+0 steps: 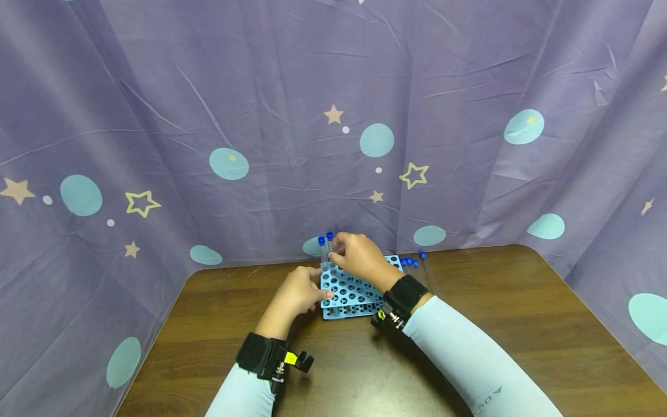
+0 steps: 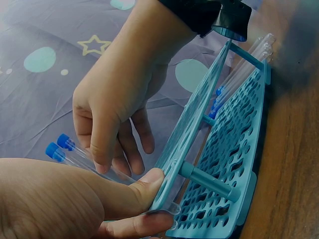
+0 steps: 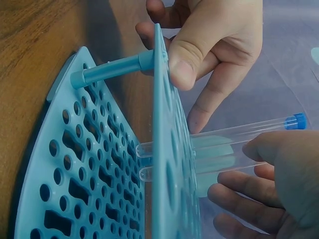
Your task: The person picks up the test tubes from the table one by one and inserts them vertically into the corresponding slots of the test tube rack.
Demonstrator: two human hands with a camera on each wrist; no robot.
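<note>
A light blue two-tier test tube rack (image 1: 359, 296) stands on the table. My left hand (image 1: 297, 292) grips its near left corner, thumb on the upper plate and fingers around the edge. Two clear test tubes with blue caps stick up through the upper plate at the far left; in the right wrist view, their rounded ends show just below it. One test tube (image 3: 239, 132) stands beside the hand. My right hand (image 1: 359, 255) reaches over the rack and pinches the other test tube (image 1: 330, 237) between thumb and fingers, partly hiding it.
Several blue-capped test tubes (image 2: 249, 62) lie beyond the rack's right side, and one more tube (image 1: 424, 263) lies a little farther right. A purple curtain (image 1: 292, 145) with stars and dots hangs behind the brown wooden table (image 1: 521, 336).
</note>
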